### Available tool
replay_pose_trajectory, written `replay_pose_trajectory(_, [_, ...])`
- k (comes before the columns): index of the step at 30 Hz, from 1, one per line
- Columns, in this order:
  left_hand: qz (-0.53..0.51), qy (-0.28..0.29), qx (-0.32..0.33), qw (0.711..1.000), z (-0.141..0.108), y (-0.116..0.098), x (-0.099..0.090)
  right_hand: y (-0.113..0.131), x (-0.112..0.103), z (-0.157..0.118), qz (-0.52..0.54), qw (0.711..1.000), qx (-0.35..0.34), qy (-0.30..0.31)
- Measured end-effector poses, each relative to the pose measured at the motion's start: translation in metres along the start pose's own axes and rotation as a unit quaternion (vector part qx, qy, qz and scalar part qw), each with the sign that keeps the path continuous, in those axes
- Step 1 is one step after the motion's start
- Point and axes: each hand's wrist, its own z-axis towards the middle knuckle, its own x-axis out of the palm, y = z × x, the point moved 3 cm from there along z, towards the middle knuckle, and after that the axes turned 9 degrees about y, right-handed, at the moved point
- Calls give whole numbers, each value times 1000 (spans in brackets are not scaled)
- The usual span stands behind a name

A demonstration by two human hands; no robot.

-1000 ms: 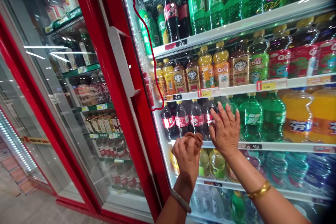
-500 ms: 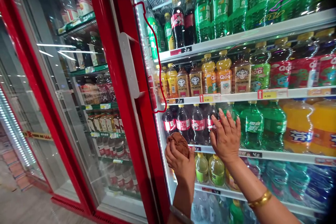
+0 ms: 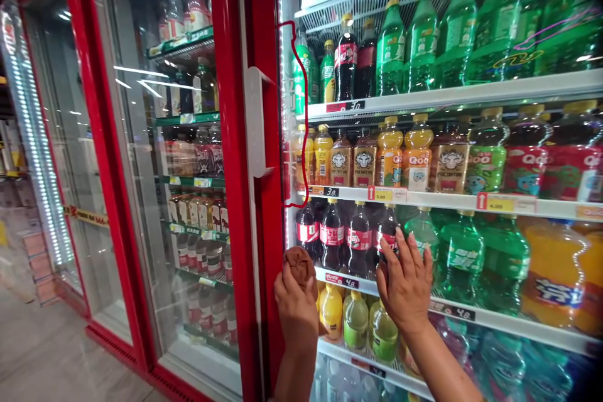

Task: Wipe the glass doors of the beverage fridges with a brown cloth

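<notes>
My left hand (image 3: pixel 296 304) is closed round a bunched brown cloth (image 3: pixel 299 271). It holds the cloth at the left edge of the glass door, beside the red door frame (image 3: pixel 268 226) and below the leftmost cola bottle (image 3: pixel 307 232). Spread fingers mark my right hand (image 3: pixel 406 282), which holds nothing. Its fingertips lie in front of another cola bottle (image 3: pixel 387 226) and a green bottle (image 3: pixel 421 229) behind the glass. Whether the palm touches the glass I cannot tell. A white door handle (image 3: pixel 257 122) is fixed to the frame above my left hand.
Behind the glass, shelves (image 3: pixel 424 198) carry rows of soda and juice bottles. A second cooler door (image 3: pixel 132 201) with more drinks stands to the left. Red and coloured lines mark the glass. Grey floor (image 3: pixel 42 358) shows at lower left.
My left hand has moved left with the cloth, from below the first cola bottles to the door frame's edge. My right hand stays before the same bottles. The view has shifted.
</notes>
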Motion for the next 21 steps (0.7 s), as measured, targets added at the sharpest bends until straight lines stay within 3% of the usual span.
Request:
replay_pose_trajectory(3, [4,16,17,1000,-16,-18,8,1,0,0,-2,1000,1,-1])
replay_pose_trajectory(8, [-21,103,63,992,-66,-38,28,5,4,-12,-6,1000,17,17])
replay_pose_trajectory(10, [-35,112,55,992,-63,-35,24,6,6,-22,-8,999,13,30])
replay_pose_trajectory(15, [-48,49,13,998,-34,-33,8,8,10,-43,-16,998,-3,59])
replay_pose_trajectory(17, [-48,60,25,997,-44,-42,14,8,11,-45,-17,998,-1,60])
replay_pose_trajectory(21, [-60,138,97,984,-80,-56,29,8,9,-43,-12,998,-4,57])
